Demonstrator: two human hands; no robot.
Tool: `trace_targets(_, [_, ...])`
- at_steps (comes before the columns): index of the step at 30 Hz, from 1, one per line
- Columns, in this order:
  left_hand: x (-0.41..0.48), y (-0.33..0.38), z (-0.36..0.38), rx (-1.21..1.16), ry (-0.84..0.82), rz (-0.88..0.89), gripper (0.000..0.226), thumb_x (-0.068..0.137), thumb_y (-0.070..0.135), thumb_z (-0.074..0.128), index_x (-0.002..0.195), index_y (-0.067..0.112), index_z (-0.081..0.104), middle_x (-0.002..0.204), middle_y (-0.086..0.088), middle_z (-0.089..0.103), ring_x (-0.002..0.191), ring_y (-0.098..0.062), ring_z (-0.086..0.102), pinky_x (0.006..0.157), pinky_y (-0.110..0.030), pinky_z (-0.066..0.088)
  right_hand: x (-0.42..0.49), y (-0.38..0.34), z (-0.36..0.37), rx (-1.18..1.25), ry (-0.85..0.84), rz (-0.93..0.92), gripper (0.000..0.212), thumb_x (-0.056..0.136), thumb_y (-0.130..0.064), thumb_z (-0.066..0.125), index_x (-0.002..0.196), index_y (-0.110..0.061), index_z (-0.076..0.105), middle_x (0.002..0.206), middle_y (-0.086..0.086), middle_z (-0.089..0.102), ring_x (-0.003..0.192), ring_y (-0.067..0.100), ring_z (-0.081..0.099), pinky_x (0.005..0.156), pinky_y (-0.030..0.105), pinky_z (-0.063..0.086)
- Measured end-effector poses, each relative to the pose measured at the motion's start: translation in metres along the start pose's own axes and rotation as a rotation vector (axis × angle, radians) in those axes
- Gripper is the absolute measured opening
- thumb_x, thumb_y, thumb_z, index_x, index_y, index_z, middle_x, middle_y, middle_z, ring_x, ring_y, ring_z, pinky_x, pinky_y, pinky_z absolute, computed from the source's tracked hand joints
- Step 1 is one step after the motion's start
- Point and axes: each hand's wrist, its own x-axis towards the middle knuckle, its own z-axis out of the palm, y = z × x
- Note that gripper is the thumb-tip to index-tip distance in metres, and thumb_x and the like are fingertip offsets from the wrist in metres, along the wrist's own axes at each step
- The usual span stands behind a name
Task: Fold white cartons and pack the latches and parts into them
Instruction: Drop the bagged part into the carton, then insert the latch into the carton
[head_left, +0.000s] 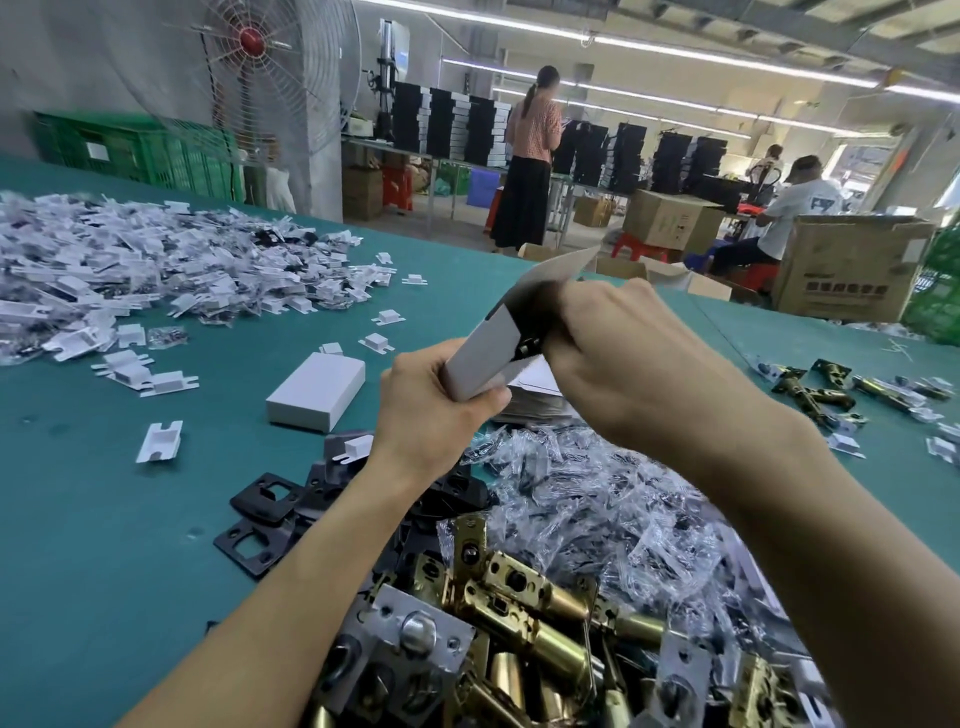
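Over latches, left hand round carton.

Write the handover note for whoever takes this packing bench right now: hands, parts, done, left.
Left hand grips the lower end of the white carton, held in the air.
Right hand is curled at the carton's open mouth round a dark part, apparently going in.
Done: one closed carton lies on the green table.
Left: finish and close this carton; brass latches, black plates and bagged parts lie piled near; flat cartons lie behind the hands.
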Motion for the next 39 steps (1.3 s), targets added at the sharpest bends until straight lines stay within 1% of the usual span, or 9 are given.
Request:
trace_targets(5, [0.001,-0.007,0.000,0.037,-0.054,-0.120,0.025,0.071,0.013,0.086,0.066,0.027,0.067,0.059,0.012,0.056,0.057,-0.012,0.046,0.055,-0.026,0.043,0.003,0.012,0.009,0.178,-0.075,-0.003,0.016,0.098,-0.021,0.038,0.106,-0.010,0.045,0.097,0.014,0.059,0.086,0.036,0.052,0.072,0.046,0.043])
trace_targets(9, [0.003,-0.004,-0.005,-0.088,-0.020,-0.265,0.027,0.070,0.009,0.088,0.073,0.028,0.068,0.082,-0.001,0.072,0.081,-0.028,0.070,0.077,-0.050,0.061,0.001,0.020,0.019,0.350,0.425,-0.085,0.007,0.095,-0.021,0.053,0.093,-0.015,0.057,0.086,-0.004,0.062,0.067,0.010,0.052,0.061,0.036,0.043])
trace_targets(11, [0.005,-0.003,-0.009,-0.187,0.016,-0.329,0.028,0.068,0.007,0.089,0.078,0.025,0.070,0.088,-0.005,0.074,0.089,-0.034,0.073,0.080,-0.053,0.060,-0.001,0.026,0.029,0.407,0.542,-0.029,0.007,0.091,-0.021,0.054,0.088,-0.016,0.057,0.080,-0.006,0.062,0.068,0.016,0.056,0.062,0.044,0.048])
trace_targets(15, [0.011,-0.005,-0.016,-0.294,0.061,-0.372,0.030,0.068,0.004,0.088,0.090,0.016,0.073,0.092,-0.005,0.076,0.086,-0.027,0.075,0.073,-0.036,0.063,0.004,0.034,0.069,0.273,0.005,0.112,0.008,0.093,-0.026,0.056,0.094,-0.021,0.063,0.091,0.002,0.068,0.086,0.027,0.063,0.079,0.046,0.054])
trace_targets(18, [0.012,-0.005,-0.015,-0.319,0.064,-0.374,0.025,0.073,0.003,0.085,0.092,0.015,0.073,0.092,-0.004,0.076,0.082,-0.021,0.075,0.067,-0.028,0.060,0.010,0.026,0.097,0.161,-0.375,-0.061,0.019,0.092,-0.027,0.062,0.109,-0.024,0.070,0.106,-0.001,0.072,0.098,0.018,0.065,0.090,0.037,0.054])
trace_targets(26, [0.011,-0.005,-0.014,-0.420,0.051,-0.414,0.021,0.081,0.011,0.081,0.097,0.017,0.069,0.095,-0.007,0.075,0.079,-0.025,0.075,0.059,-0.031,0.060,0.028,0.019,0.129,0.037,-0.639,-0.154,0.037,0.089,-0.036,0.067,0.125,-0.028,0.061,0.114,0.003,0.069,0.104,0.024,0.064,0.091,0.044,0.053])
trace_targets(31, [0.010,-0.004,-0.011,-0.422,0.066,-0.415,0.026,0.070,-0.004,0.084,0.087,0.012,0.072,0.087,-0.006,0.075,0.079,-0.022,0.073,0.064,-0.025,0.059,0.024,0.024,0.129,0.075,-0.465,-0.185,0.017,0.094,-0.013,0.047,0.099,-0.024,0.058,0.081,-0.002,0.057,0.086,0.029,0.061,0.072,0.038,0.048])
trace_targets(35, [0.010,-0.007,-0.012,-0.376,0.086,-0.413,0.026,0.066,-0.001,0.088,0.082,0.013,0.073,0.081,-0.007,0.076,0.070,-0.021,0.073,0.064,-0.026,0.060,0.016,0.032,0.110,0.251,-0.165,-0.109,0.034,0.100,-0.009,0.047,0.124,-0.026,0.064,0.101,0.002,0.071,0.085,0.018,0.067,0.079,0.040,0.054])
trace_targets(39, [0.009,-0.010,-0.013,-0.319,0.056,-0.439,0.027,0.064,0.003,0.091,0.084,0.010,0.074,0.085,-0.009,0.077,0.078,-0.031,0.075,0.075,-0.039,0.063,0.003,0.047,0.077,0.672,0.080,0.094,0.030,0.103,-0.006,0.047,0.115,-0.023,0.068,0.097,-0.005,0.064,0.060,0.007,0.069,0.048,0.026,0.057])
